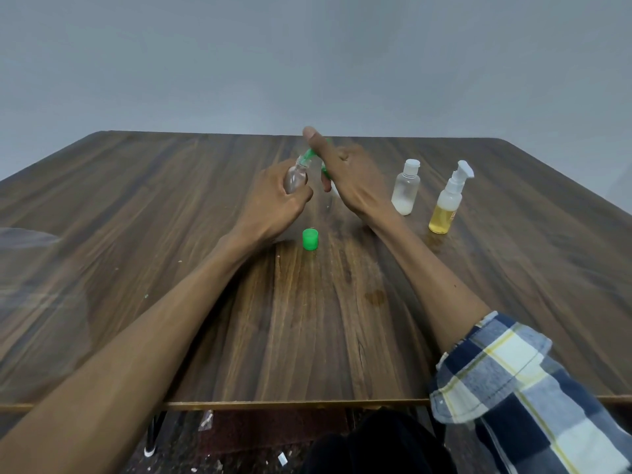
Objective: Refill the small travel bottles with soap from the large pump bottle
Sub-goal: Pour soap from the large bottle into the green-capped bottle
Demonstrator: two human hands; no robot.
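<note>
Left hand (273, 200) curled round a small clear travel bottle (296, 177), tilted above the wooden desk (136, 268). Right hand (349, 179) pinches a green funnel-like piece (313, 152) at the bottle's neck. Green cap (310, 239) lies nearer; a white-capped bottle (406, 187) and pump bottle (449, 200) of yellow soap stand right.

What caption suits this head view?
Left hand holds a small clear bottle; right hand works its green pump.
</note>
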